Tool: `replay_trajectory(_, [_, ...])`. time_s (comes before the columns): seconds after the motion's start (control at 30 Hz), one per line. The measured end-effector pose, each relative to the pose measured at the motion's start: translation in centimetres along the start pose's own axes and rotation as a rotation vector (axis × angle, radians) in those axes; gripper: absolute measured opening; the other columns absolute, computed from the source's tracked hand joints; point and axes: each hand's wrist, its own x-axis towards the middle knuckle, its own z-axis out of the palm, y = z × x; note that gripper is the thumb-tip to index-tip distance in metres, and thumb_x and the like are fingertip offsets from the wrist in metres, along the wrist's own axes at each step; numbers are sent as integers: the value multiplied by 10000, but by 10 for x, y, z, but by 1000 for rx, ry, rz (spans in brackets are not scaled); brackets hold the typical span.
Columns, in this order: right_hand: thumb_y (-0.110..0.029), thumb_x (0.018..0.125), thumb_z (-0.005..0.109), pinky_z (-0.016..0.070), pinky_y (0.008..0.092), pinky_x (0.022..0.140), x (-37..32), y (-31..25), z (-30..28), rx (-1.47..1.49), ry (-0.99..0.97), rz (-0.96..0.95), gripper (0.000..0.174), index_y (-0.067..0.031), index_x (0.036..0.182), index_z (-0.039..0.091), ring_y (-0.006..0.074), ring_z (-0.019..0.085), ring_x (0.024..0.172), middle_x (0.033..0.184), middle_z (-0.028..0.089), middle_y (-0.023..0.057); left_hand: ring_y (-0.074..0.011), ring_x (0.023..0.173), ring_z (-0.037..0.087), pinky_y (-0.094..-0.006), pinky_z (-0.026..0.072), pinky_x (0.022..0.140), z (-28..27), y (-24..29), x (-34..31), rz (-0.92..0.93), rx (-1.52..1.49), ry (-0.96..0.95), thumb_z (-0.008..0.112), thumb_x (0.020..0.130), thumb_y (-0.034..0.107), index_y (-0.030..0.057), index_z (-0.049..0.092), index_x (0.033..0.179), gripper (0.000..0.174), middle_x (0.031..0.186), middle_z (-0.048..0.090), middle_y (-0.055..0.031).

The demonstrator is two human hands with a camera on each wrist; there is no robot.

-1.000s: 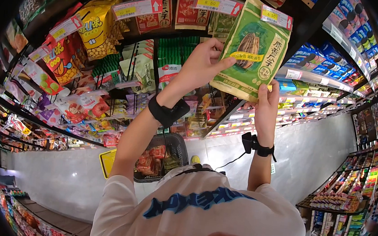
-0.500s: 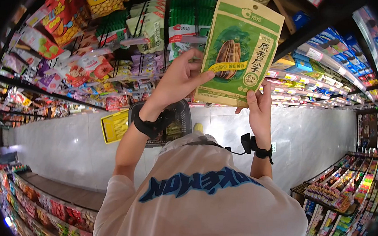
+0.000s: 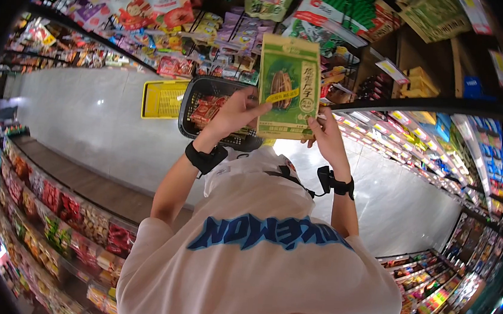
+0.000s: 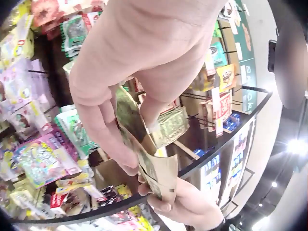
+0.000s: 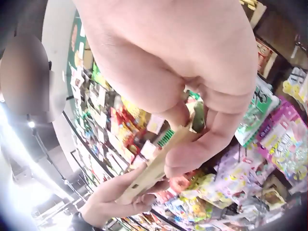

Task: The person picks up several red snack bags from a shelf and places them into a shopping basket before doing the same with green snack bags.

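Note:
A green and tan seed packet [image 3: 288, 88] stands face-up between both hands in the head view. The left hand [image 3: 235, 113] pinches its lower left edge, thumb on the front; the right hand [image 3: 329, 140] pinches the lower right corner, thumb also in front. From the left wrist view the packet [image 4: 161, 175] appears edge-on, with the left hand's [image 4: 139, 62] fingers behind it and the thumb on the other side. In the right wrist view the right hand [image 5: 183, 72] holds the packet [image 5: 149, 175] near one end, the left hand [image 5: 113, 195] at the other.
Below the racks, a black basket [image 3: 189, 129] with red packets inside stands on the floor, a yellow basket [image 3: 161, 99] beside it. Hanging snack bags [image 3: 235, 31] fill the racks ahead. Shelves [image 3: 73, 213] of packaged goods line the lower left, and more shelves run along the right.
The packet has come down and away from the upper rack, closer to the body, with both hands still gripping it. The view has turned, so the baskets appear higher and more fully.

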Motion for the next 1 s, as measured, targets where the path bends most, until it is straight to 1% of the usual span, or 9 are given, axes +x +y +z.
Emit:
replay_trajectory(0.33, [-246,969,566,540,301,516,91,255,50,-284,-342,541,325,66,1048,515,189,672,605,819,676,167,-238,778,700,-320,608,618,-30,-276,1,-558,-562,154,602,908,104,-55,546,1173,314,961,669,-151])
replay_trajectory(0.47, [-264,979,542,509,297,516,128,349,79,-400,-413,687,309,44,978,543,179,635,579,737,650,133,-233,807,697,-312,613,656,-38,-405,11,-522,-725,205,611,894,142,-55,612,1119,298,936,682,-140])
replay_trajectory(0.5, [-270,975,547,510,296,517,139,372,87,-394,-406,718,314,44,957,558,180,635,576,742,655,134,-235,698,698,-307,614,604,-40,-434,20,-571,-757,246,615,889,144,-76,613,1081,292,912,675,-139])
replay_trajectory(0.6, [-283,960,562,510,306,522,169,436,106,-536,-288,731,333,41,896,604,181,644,577,730,666,132,-302,657,685,-397,609,518,-52,-455,57,-764,-560,449,588,901,73,-69,574,1101,245,910,650,-173])
replay_trajectory(0.63, [-298,952,567,517,324,547,182,463,111,-636,-291,727,347,36,886,632,186,659,589,699,668,124,-331,602,673,-416,593,458,-55,-506,72,-743,-554,493,613,888,95,-83,568,1080,265,911,639,-194])
replay_trajectory(0.67, [-300,938,579,526,338,582,193,469,121,-602,-218,716,347,31,857,645,204,676,619,672,663,127,-280,540,677,-349,596,471,-61,-522,89,-810,-399,553,601,879,184,-124,599,988,327,813,663,-188])
replay_trajectory(0.87, [-317,912,572,514,345,503,254,582,151,-658,-141,764,412,27,696,638,221,675,589,652,658,150,-300,583,691,-388,587,461,-107,-571,154,-974,-225,586,537,884,146,-150,592,923,303,777,668,-230])
replay_trajectory(0.9, [-250,910,581,522,341,487,267,597,152,-734,-271,792,345,45,741,637,223,680,602,698,669,161,-297,601,696,-387,589,472,-109,-570,154,-935,-212,589,533,877,136,-133,600,917,279,783,671,-225])
replay_trajectory(1.0, [-137,922,529,552,369,497,277,648,161,-303,-24,1026,233,80,938,610,248,652,511,719,677,150,-286,624,701,-374,587,490,-119,-582,160,-903,-61,539,532,860,122,-99,610,897,237,780,671,-207])
